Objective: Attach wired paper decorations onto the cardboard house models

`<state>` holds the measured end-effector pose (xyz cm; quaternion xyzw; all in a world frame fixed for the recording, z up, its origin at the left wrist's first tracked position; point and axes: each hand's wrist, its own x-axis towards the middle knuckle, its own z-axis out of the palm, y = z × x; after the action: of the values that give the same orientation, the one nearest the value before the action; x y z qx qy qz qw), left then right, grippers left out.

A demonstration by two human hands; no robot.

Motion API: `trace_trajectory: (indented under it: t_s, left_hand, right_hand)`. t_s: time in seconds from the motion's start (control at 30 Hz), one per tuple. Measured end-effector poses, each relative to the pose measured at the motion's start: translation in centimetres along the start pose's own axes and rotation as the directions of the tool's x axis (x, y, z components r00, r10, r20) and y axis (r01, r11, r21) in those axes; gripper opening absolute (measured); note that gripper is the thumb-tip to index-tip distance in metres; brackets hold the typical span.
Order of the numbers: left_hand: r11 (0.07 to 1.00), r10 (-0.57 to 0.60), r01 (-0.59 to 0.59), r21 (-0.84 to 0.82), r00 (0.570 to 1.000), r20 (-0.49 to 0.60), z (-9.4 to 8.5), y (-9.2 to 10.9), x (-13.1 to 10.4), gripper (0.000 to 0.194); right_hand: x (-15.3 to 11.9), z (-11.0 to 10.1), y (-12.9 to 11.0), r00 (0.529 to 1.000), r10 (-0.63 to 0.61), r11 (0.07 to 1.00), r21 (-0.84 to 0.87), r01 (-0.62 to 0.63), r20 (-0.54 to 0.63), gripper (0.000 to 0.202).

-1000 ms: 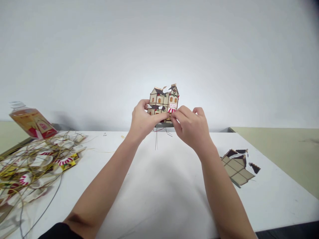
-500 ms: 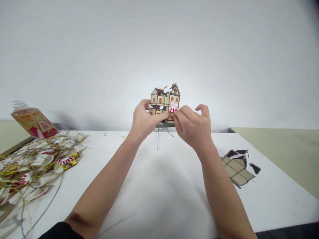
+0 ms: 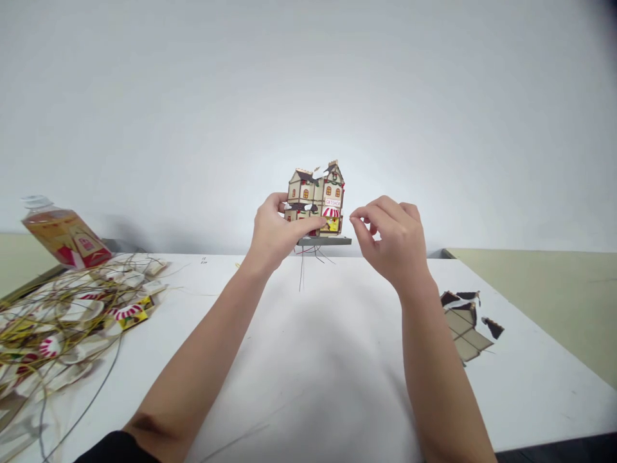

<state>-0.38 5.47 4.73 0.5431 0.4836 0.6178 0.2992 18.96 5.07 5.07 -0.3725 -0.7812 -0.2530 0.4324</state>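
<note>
Gripping a small model house (image 3: pixel 329 177) by its left side, the left hand (image 3: pixel 272 231) is wrapping its fingers around the edge and laying its thumb across the lower front, the tip reaching the yellow shop window. The house is hanging upright in the air over the far part of the white bench (image 3: pixel 535 392), facing the person before a pale wall (image 3: pixel 308 83). A "Gift Shop" sign is showing above its red-and-white striped awning (image 3: pixel 331 213), while thin dark wires are dangling beneath its grey base (image 3: pixel 337 242).

Just right of the house and apart from it, the right hand (image 3: pixel 398 241) is bringing thumb and forefinger together at the tips; whether they are pinching anything tiny, one cannot tell.

Beside the right forearm, a second model house (image 3: pixel 470 334) is lying tilted on the bench, partly hidden by the arm. Over on the left, a heap of parts tangled in wires (image 3: pixel 84 312) is spreading across the surface, and a plastic bottle (image 3: pixel 65 235) is sitting behind it.
</note>
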Motion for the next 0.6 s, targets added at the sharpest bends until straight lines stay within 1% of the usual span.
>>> trace_trajectory:
  t_s: [0.13, 0.2, 0.27, 0.3, 0.33, 0.37, 0.43, 0.5, 0.53, 0.57, 0.6]
  left_hand:
    - [1.0, 0.012, -0.012, 0.017, 1.0, -0.002, -0.1, -0.5, 0.3, 0.058]
    - [0.998, 0.034, -0.033, 0.045, 0.999, -0.021, -0.3, -0.8, 0.6, 0.059]
    - [0.994, 0.062, -0.055, 0.092, 0.996, -0.069, -0.9, -1.0, 1.0, 0.059]
    - [0.991, 0.076, -0.064, 0.116, 0.992, -0.101, -1.2, -1.0, 1.3, 0.06]
    - [0.988, 0.089, -0.071, 0.138, 0.987, -0.131, -1.7, -1.0, 1.5, 0.06]
    - [0.984, 0.103, -0.077, 0.159, 0.982, -0.161, -2.1, -0.9, 1.7, 0.06]
    - [0.978, 0.132, -0.091, 0.188, 0.968, -0.215, -3.1, -0.7, 2.0, 0.061]
    - [0.975, 0.151, -0.104, 0.196, 0.957, -0.248, -3.9, -0.4, 2.1, 0.062]
    - [0.975, 0.156, -0.106, 0.195, 0.953, -0.259, -4.2, -0.3, 2.1, 0.062]
    - [0.976, 0.157, -0.107, 0.192, 0.951, -0.267, -4.4, -0.2, 2.0, 0.062]
    - [0.977, 0.154, -0.106, 0.186, 0.951, -0.269, -4.6, 0.0, 2.0, 0.062]
  right_hand:
    - [0.0, 0.2, 0.5, 0.997, 0.076, 0.996, 0.05, -0.075, -0.012, 0.018]
    - [0.1, 0.4, 0.5, 0.994, 0.098, 0.994, 0.055, -0.096, -0.049, 0.018]
    - [0.1, 0.6, 0.4, 0.983, 0.118, 0.992, 0.065, -0.109, -0.144, 0.016]
    - [0.1, 0.7, 0.3, 0.967, 0.131, 0.99, 0.079, -0.116, -0.221, 0.016]
    - [0.1, 0.7, 0.1, 0.938, 0.15, 0.987, 0.098, -0.125, -0.313, 0.016]
    - [0.1, 0.7, 0.0, 0.895, 0.172, 0.984, 0.121, -0.134, -0.411, 0.016]
    - [0.0, 0.8, -0.2, 0.784, 0.227, 0.973, 0.166, -0.16, -0.577, 0.017]
    - [-0.1, 1.3, -0.3, 0.685, 0.278, 0.96, 0.214, -0.18, -0.673, 0.019]
    - [-0.2, 1.8, -0.3, 0.653, 0.296, 0.955, 0.238, -0.178, -0.697, 0.021]
    - [-0.3, 2.4, -0.1, 0.648, 0.302, 0.952, 0.25, -0.174, -0.699, 0.022]
    - [-0.5, 3.2, 0.1, 0.682, 0.295, 0.954, 0.242, -0.175, -0.669, 0.023]
